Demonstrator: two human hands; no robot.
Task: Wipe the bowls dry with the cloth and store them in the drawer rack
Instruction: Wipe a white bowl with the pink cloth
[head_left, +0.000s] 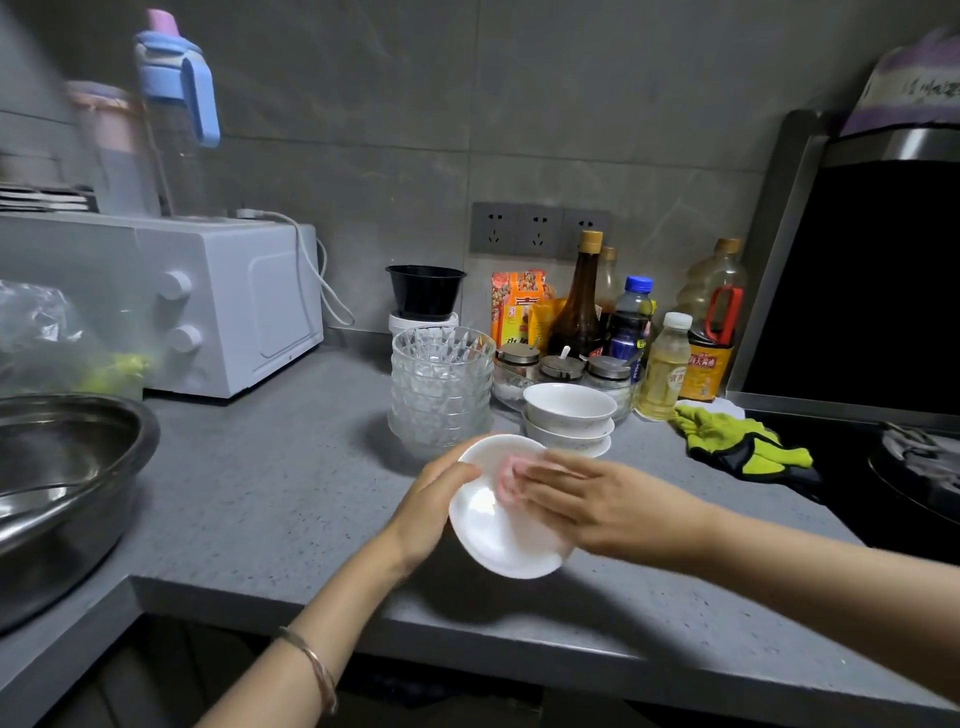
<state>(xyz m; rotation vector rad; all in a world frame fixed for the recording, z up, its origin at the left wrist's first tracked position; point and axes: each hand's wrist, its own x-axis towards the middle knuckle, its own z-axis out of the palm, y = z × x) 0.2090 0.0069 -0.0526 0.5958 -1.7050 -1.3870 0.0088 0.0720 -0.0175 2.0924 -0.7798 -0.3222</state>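
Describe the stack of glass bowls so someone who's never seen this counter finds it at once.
Start at the white microwave on the grey counter and look right. The glass bowls stand stacked before a black tub, left of the white bowl stack. They alone are clear, with a cut, faceted pattern.

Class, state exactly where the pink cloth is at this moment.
In the head view, near the centre, the pink cloth lies inside the tilted white bowl, pressed by the fingers of the right hand, while the left hand holds its left rim.
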